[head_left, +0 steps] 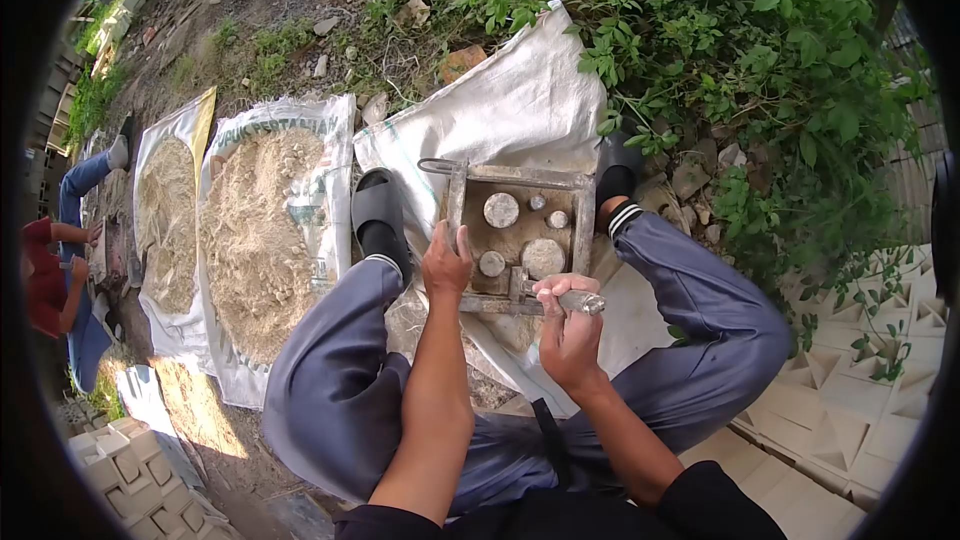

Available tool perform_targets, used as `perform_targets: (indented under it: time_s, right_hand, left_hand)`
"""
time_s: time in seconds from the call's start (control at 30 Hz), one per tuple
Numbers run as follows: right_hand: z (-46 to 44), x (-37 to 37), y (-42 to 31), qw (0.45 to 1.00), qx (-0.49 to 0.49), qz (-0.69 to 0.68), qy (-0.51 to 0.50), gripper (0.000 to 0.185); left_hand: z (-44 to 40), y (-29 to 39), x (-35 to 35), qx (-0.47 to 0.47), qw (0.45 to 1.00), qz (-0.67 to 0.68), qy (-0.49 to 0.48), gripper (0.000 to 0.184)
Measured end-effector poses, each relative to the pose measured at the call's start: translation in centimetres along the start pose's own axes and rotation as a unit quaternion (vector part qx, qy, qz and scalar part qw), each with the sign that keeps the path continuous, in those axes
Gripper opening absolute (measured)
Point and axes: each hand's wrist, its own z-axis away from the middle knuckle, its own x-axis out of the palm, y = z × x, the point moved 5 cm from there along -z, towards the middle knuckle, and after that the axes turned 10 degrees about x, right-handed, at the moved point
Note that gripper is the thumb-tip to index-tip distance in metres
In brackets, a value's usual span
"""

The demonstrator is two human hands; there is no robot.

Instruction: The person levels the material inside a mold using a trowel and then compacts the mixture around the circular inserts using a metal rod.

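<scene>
Between my feet lies a rectangular mould frame (520, 176) with several round grey-white discs (543, 258) of different sizes inside, set in sandy material. My left hand (447, 262) grips the frame's left side, thumb raised along the inner edge. In my right hand (570, 335) is a short-handled, hammer-like tool (518, 283), held over the frame's near right part. Its thick handle points right and its small blocky head is at the near edge of the frame. Whether the head touches the frame I cannot tell.
A white woven sack (520, 100) lies under the frame. Piles of pale sand (262, 240) rest on sacks to the left. Another person (48, 275) sits at far left. Stacked patterned blocks (840, 420) stand at right, green plants (740, 50) beyond.
</scene>
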Motion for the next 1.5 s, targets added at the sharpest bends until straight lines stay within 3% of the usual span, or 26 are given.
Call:
perform_targets:
  time_s: [0.1,0.23,0.3,0.37,0.43,0.5,0.63,0.77,0.97,1.03,1.2,1.5]
  right_hand:
    - [0.1,1.0,1.3,0.997,-0.015,0.060,-0.043,0.018]
    - [-0.4,0.4,-0.4,0.997,0.064,-0.031,-0.034,0.012]
    - [0.1,0.0,0.0,0.999,0.032,-0.020,-0.016,0.012]
    - [0.5,0.7,2.0,0.996,-0.032,0.062,-0.061,0.019]
    - [-0.4,0.3,1.4,0.996,-0.027,0.041,-0.072,0.019]
    - [-0.5,-0.2,0.5,0.996,0.055,-0.036,-0.059,0.019]
    - [0.1,0.0,1.9,0.996,0.004,0.048,-0.076,0.015]
    - [-0.8,-0.8,0.5,0.996,0.060,-0.007,-0.069,0.016]
    - [0.3,-0.5,3.0,0.998,-0.002,0.038,-0.057,0.016]
    - [-0.2,-0.4,2.0,0.994,0.054,0.026,-0.087,0.015]
    - [0.9,-1.3,-0.5,1.000,0.008,0.021,-0.021,0.020]
    - [0.5,-0.3,0.6,0.995,0.023,0.030,-0.093,0.021]
  left_hand:
    - [0.6,-0.3,-0.1,-0.019,1.000,0.006,-0.017,0.042]
    - [0.5,-0.3,0.4,0.026,0.999,-0.017,0.038,0.042]
    - [0.4,-0.6,0.4,0.010,0.999,-0.022,0.022,0.043]
    - [0.6,-0.2,0.1,0.001,1.000,-0.021,0.004,0.043]
    - [0.4,0.1,0.1,-0.005,1.000,-0.008,-0.004,0.044]
    - [0.5,-0.6,0.7,-0.007,1.000,0.012,-0.005,0.046]
    - [0.7,-1.2,0.7,-0.026,0.999,-0.002,-0.018,0.045]
    - [0.3,-0.2,0.2,-0.040,0.999,0.000,-0.034,0.046]
    - [0.4,-0.3,0.6,-0.022,1.000,-0.009,-0.019,0.046]
    - [0.5,-0.5,0.5,-0.006,1.000,-0.015,-0.002,0.046]
    - [0.5,-0.4,0.2,-0.023,1.000,-0.006,0.000,0.046]
    - [0.5,-1.1,0.6,-0.013,1.000,-0.007,-0.005,0.046]
